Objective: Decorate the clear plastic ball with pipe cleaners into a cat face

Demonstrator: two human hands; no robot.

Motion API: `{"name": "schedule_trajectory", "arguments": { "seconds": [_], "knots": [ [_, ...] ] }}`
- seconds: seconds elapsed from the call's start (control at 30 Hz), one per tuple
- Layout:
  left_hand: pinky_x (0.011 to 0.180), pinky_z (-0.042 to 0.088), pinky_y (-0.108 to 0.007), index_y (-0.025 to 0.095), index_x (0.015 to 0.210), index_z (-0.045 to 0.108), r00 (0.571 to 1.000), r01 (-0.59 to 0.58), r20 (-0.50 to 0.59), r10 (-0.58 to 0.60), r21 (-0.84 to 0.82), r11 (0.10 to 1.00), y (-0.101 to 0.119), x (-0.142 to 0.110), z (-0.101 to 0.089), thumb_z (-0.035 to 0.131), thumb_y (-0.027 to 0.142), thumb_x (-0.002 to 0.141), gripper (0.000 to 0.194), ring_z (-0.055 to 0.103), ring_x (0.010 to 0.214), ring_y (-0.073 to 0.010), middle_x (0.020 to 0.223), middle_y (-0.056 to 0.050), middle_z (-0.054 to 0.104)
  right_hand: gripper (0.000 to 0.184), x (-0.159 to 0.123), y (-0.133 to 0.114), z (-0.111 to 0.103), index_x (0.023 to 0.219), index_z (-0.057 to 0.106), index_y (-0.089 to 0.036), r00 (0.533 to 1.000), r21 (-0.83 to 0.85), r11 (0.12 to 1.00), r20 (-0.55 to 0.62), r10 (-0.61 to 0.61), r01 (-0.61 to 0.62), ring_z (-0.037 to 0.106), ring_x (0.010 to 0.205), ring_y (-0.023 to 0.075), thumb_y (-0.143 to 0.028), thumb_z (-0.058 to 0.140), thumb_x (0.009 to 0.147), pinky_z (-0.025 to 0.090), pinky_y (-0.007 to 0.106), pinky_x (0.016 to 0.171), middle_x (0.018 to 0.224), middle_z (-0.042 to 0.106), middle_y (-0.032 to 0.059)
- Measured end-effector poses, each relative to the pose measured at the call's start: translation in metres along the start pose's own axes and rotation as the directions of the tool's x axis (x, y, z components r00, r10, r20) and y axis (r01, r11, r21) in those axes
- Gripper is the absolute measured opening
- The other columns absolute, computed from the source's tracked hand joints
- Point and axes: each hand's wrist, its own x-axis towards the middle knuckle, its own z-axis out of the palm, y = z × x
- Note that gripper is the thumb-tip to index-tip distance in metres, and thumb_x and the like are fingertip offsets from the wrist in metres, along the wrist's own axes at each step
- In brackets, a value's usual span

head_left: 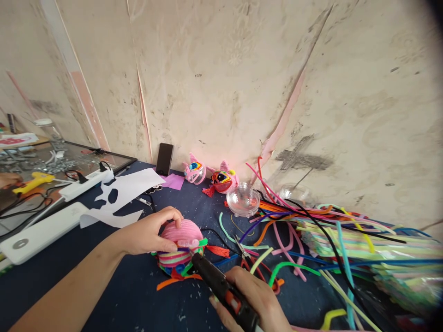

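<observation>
A pink chenille-wrapped ball (182, 229) is steadied on the desk (121, 295) by the left hand (148, 232), its fingers curled over the top and its thumb laid on the near face, so that the ball is pinched between them. A black hot-glue gun (219, 281) is gripped in the closed fingers of the right hand (259, 295); whether the trigger is squeezed cannot be told. The nozzle is held at the ball's striped front, just right of the left thumb and beside a translucent pink piece (189, 243).

For a clean bond, the ball should be kept from rolling, the glue laid sparingly, and the left thumb kept clear of the hot tip. Care is also called for around the red-orange tassel (218, 251), just right of the left fingers, since stray glue could mat its strands. The scissors (245, 254), lying just beyond the right fingers, are best avoided by the wrist as the gun is angled.
</observation>
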Motion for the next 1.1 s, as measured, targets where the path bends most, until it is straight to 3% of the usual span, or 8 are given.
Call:
{"name": "schedule_trajectory", "arguments": {
  "seconds": [0.7,1.1],
  "knots": [
    [0.080,0.039,-0.026,0.022,0.090,0.047,1.000,-0.010,-0.009,0.010,0.008,1.000,0.001,0.000,0.000,0.061,0.022,0.066,0.027,0.047,0.093,-0.0181,0.106,0.000,0.049,0.009,-0.003,0.006,0.006,0.074,0.049,-0.021,0.999,-0.059,0.998,-0.022,-0.035,0.033,0.052,0.047,0.0092,-0.020,0.058,0.075,0.037,0.018,0.046,0.059,0.053,-0.0041],
    [0.081,0.038,-0.026,0.022,0.090,0.048,1.000,-0.004,-0.003,0.004,-0.019,1.000,-0.001,0.001,0.000,0.062,0.020,0.065,0.028,0.047,0.096,-0.0184,0.107,0.001,0.049,0.005,0.001,0.001,-0.006,0.075,0.053,-0.021,1.000,-0.025,1.000,0.026,-0.013,0.013,0.054,0.048,0.0087,-0.023,0.058,0.077,0.038,0.017,0.047,0.060,0.057,-0.0036]
  ]
}}
